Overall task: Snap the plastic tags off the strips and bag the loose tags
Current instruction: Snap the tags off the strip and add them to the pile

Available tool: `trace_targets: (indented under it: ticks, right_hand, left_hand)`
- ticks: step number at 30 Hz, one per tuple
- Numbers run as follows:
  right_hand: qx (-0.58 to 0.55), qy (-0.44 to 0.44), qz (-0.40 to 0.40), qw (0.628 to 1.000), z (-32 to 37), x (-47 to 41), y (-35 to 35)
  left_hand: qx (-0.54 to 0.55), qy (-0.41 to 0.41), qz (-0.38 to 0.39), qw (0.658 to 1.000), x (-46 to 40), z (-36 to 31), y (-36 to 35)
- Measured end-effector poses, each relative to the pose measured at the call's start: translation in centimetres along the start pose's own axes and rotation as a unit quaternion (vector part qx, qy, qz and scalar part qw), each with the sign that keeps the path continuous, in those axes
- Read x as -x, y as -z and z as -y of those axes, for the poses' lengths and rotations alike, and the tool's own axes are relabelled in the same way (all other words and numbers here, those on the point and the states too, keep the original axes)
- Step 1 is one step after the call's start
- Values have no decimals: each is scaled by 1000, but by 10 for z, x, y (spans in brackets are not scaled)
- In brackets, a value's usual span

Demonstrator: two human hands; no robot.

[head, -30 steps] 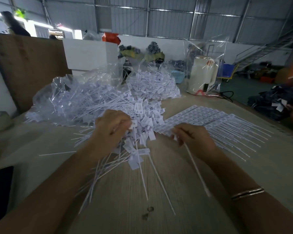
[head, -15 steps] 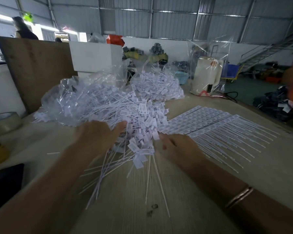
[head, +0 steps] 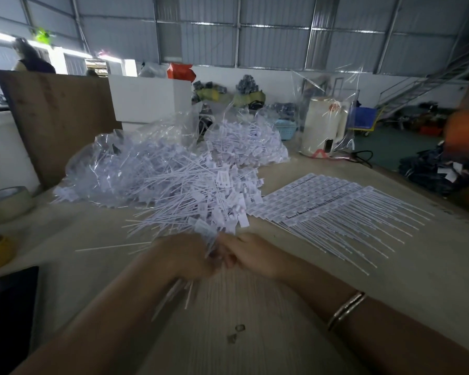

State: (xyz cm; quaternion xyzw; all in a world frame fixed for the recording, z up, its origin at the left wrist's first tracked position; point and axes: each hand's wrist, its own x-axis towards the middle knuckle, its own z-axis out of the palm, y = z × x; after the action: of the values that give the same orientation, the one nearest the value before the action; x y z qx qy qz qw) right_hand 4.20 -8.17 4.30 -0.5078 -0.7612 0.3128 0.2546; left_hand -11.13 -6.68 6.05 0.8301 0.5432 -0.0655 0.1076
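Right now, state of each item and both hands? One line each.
left hand: grips a bundle of loose tags
right hand: at the same bundle, grip hidden
bundle of loose tags: held above the table
strips: flat, unsnapped
loose pile: heaped, spilling from the bag
clear bag: open, part filled
tape roll: lying flat

A tape roll (head: 4, 203) sits at the table's (head: 390, 280) left edge, a white kettle (head: 324, 127) at its far end.

Corrugated metal wall (head: 268, 44), dim warehouse, metal staircase (head: 423, 87), wooden table (head: 390, 266)
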Motion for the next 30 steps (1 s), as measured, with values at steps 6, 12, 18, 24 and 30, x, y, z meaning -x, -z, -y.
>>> trace_targets:
  ticks: [6, 12, 18, 24, 30]
  right_hand:
    - [-140, -29, -117, 983, -40, 17, 24]
    - [-231, -75, -231, 942, -53, 17, 41]
    - [-254, -39, -211, 943, -48, 17, 35]
    - [-255, -22, -203, 945, -46, 19, 36]
    - [-240, -12, -178, 954, -53, 15, 34]
  left_hand:
    - [-18, 39, -46, 998, 6, 8, -12]
    - [128, -86, -69, 986, 21, 35, -9]
    - [290, -131, -162, 934, 26, 61, 35]
    - [181, -154, -362, 901, -20, 58, 102]
    - [-149, 58, -184, 970, -99, 64, 91]
